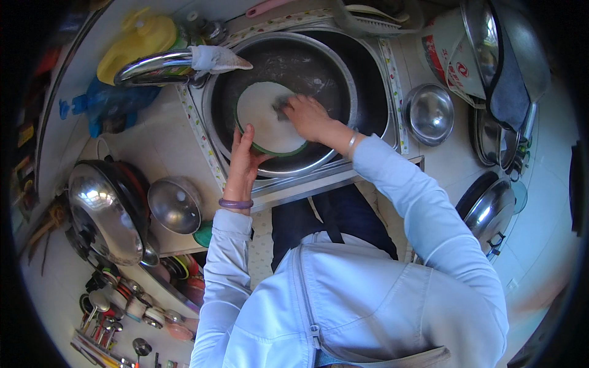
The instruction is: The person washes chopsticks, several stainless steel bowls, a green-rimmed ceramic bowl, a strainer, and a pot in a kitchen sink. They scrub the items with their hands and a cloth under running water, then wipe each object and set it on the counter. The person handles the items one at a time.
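A wide metal basin point(350, 78) sits in the stainless steel sink, with some liquid visible inside it. Over the basin, my left hand point(243, 156) grips the near left edge of a round white dish point(264, 126) with a green rim, thumb on top. My right hand point(312, 117) presses a dark grey scrubbing pad point(280, 108) against the dish's white face. The pad is blurred, so its exact material is unclear. From the left, a chrome faucet point(154, 62) with whitish cloth point(216, 60) tied around its spout reaches over the basin.
On the right counter stand a steel bowl point(430, 115), a white bucket point(435, 57) and pots with lids point(492, 211). To the left are another metal bowl point(174, 204), a large lidded pan point(103, 211), and blue point(117, 103) and yellow point(142, 39) plastic containers.
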The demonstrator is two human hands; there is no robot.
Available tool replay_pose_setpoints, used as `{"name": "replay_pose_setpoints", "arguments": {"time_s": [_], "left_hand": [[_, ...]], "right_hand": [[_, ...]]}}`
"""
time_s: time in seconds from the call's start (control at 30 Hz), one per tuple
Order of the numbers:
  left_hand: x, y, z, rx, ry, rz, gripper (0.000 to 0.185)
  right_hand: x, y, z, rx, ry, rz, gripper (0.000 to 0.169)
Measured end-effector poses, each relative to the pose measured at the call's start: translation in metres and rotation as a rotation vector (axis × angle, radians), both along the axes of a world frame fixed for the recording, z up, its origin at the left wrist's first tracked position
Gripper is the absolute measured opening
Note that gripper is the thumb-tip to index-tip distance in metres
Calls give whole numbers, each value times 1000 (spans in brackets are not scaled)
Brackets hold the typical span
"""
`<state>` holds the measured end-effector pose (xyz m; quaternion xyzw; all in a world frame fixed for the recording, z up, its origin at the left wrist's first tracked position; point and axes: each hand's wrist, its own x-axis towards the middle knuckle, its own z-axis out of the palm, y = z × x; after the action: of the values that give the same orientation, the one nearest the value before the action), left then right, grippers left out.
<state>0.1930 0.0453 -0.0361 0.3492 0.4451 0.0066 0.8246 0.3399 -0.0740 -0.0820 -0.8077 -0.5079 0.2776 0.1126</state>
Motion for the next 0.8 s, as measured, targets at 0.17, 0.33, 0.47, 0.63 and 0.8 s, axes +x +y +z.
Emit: {"name": "replay_pose_setpoints", "arguments": {"time_s": [0.17,0.33,0.47,0.63,0.8], "left_hand": [[-1,-2,-5,-181,38,7,69],[-13,17,-6,64,71,-64,70],[-5,15,8,90,70,-83,80],[-1,15,25,74,148,-64,83],[-1,13,36,517,185,-163,88]], "right_hand": [[-23,42,-2,561,462,-193,36],[-33,16,18,267,1016,-32,29],[-3,-13,7,109,98,334,18],[37,2,-22,-46,-293,71,19],[20,11,-46,57,-242,11,23]]}}
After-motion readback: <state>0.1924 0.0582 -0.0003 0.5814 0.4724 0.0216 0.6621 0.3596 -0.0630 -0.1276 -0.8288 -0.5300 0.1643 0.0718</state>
